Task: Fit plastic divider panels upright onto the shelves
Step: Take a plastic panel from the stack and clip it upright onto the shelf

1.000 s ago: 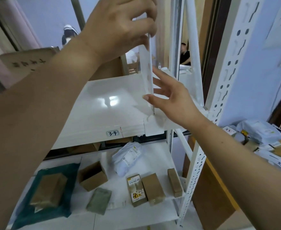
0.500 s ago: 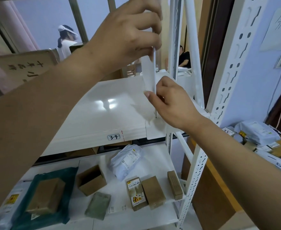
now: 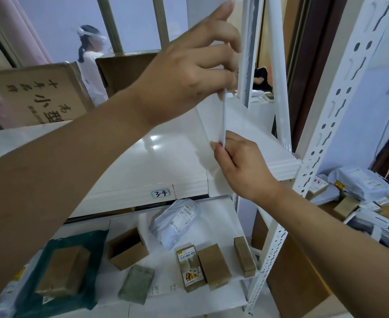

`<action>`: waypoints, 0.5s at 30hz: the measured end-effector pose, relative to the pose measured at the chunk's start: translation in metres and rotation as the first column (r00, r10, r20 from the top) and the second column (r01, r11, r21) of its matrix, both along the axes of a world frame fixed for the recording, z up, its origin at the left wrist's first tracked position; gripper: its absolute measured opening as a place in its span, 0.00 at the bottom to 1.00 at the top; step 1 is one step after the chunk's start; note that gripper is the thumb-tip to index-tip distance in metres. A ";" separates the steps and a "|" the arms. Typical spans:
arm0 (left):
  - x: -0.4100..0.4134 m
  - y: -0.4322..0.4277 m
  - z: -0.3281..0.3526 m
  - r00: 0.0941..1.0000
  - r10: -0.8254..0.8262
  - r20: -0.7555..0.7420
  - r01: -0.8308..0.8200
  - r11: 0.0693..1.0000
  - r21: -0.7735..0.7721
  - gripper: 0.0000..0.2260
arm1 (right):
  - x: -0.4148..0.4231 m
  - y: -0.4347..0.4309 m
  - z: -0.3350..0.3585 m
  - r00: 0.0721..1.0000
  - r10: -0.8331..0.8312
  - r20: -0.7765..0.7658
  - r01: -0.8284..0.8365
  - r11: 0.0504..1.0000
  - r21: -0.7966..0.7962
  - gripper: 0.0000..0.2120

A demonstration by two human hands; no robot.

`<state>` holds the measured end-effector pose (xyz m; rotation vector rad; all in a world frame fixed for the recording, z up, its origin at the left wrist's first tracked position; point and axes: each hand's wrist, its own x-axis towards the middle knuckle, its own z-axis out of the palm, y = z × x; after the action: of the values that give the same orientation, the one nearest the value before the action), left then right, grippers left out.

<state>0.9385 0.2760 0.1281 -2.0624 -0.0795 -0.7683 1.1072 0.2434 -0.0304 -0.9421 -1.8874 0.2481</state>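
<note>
A thin white plastic divider panel [image 3: 224,118] stands upright, seen edge-on, on the glossy white shelf [image 3: 156,161] labelled 3-4. My left hand [image 3: 195,65] pinches the panel's upper part from above. My right hand [image 3: 239,166] grips its lower front edge, thumb on the left face and fingers on the right, just above the shelf's front lip. The panel's foot is hidden behind my right hand.
White perforated rack posts [image 3: 322,138] rise at the right. The lower shelf [image 3: 212,299] holds several cardboard boxes, a grey mailer bag [image 3: 177,221] and a green-wrapped parcel [image 3: 62,269]. Parcels lie piled at the right [image 3: 361,187]. A person [image 3: 92,63] stands behind, beside a large cardboard box [image 3: 37,95].
My right hand went from open beside the panel to gripping its lower edge. The panel now stands straighter and nearer the shelf front; my view moved closer.
</note>
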 end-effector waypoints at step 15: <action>-0.005 -0.022 -0.055 0.986 0.155 -0.061 -0.161 0.982 -0.094 0.10 | 0.040 -0.008 0.000 0.988 0.104 0.114 -0.081 0.979 -0.185 0.15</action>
<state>0.9336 0.2545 0.0735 -2.1394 -0.2534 -0.6222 1.1474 0.2354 -0.0303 -1.0102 -2.0514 0.4310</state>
